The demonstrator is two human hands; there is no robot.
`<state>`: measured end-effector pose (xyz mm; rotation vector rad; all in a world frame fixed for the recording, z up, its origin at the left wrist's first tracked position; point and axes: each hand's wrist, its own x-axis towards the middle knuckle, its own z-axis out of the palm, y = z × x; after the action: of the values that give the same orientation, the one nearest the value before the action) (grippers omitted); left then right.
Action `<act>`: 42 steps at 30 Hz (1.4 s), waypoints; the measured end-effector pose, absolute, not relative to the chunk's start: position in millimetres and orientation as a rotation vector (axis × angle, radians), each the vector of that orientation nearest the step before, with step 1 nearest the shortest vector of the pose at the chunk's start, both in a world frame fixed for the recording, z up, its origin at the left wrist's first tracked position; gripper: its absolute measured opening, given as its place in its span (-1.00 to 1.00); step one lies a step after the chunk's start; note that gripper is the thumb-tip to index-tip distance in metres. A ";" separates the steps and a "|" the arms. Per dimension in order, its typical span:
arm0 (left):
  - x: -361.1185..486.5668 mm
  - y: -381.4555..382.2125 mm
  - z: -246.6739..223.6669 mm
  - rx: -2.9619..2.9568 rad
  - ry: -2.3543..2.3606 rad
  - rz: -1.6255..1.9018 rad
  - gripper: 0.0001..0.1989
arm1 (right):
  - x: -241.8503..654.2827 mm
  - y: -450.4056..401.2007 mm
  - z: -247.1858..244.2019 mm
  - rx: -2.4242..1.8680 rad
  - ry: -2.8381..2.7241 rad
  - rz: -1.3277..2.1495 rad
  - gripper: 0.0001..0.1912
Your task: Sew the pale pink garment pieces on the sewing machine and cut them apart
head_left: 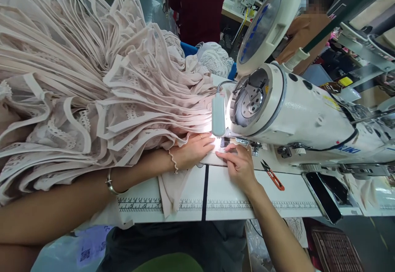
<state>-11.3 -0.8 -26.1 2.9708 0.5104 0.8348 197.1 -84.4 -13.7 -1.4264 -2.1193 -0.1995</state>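
A large pile of pale pink fabric pieces with lace trims spreads over the left side, its right end reaching the sewing machine. My left hand lies with extended fingers on the pale fabric beside the needle area, just under the small lit lamp. Close to its right, my right hand has its thumb and forefinger near each other at the edge of the brightly lit cloth. Glare hides what, if anything, lies between those fingertips. A strip of fabric hangs below my left wrist over the table's printed ruler.
Orange thread snips and a dark phone lie on the table to the right. A round magnifier stands above the machine head. Two people are beyond, one in dark red, one in brown.
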 end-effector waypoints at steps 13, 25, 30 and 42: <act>-11.7 -0.2 -29.8 2.980 0.524 0.795 -0.76 | 199.3 -84.5 -13.0 -1.323 -2.185 -0.192 -0.61; -8.2 2.4 -17.1 2.925 0.578 0.639 -0.82 | 198.1 -82.4 -13.3 -1.437 -2.184 -0.171 -0.56; -5.2 5.7 -14.6 2.877 0.579 0.609 -0.86 | 200.0 -79.7 -14.3 -1.480 -2.191 -0.152 -0.57; 1.3 12.3 -8.2 2.827 0.769 0.477 -0.86 | 204.1 -69.6 -19.0 -1.566 -2.256 -0.160 -0.49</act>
<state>1.3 12.3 -8.2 2.8267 0.7689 0.4768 204.1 -69.6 -19.0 -1.5661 -2.2557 -0.1599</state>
